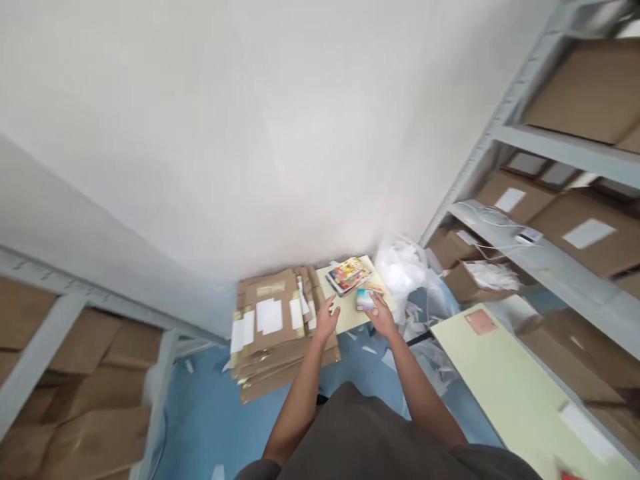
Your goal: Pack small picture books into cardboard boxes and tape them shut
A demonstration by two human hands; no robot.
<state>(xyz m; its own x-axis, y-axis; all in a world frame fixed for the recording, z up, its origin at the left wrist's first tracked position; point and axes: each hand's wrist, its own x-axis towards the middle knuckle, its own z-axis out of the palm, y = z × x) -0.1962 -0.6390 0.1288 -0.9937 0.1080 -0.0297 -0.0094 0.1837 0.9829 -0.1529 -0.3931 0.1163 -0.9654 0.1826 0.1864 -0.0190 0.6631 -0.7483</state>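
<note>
My right hand (382, 317) grips the near right edge of a small blue-and-white booklet (364, 299), thumb and fingers at its side. It is too blurred to read. My left hand (327, 319) is open to the left of it, thumb and fingers apart, with nothing in it. Both hands are over a small pale yellow table (350, 321) against the wall. Just beyond them lies a stack of colourful booklets (349, 272). Another orange-toned printed piece (375, 288) shows partly behind the blue booklet.
Flattened cardboard boxes (280, 320) are stacked left of the table. A white plastic bag (403, 267) and paper scraps (435, 360) lie to the right. Metal shelves with cartons (590, 230) flank both sides. A longer pale table (505, 373) stands at lower right.
</note>
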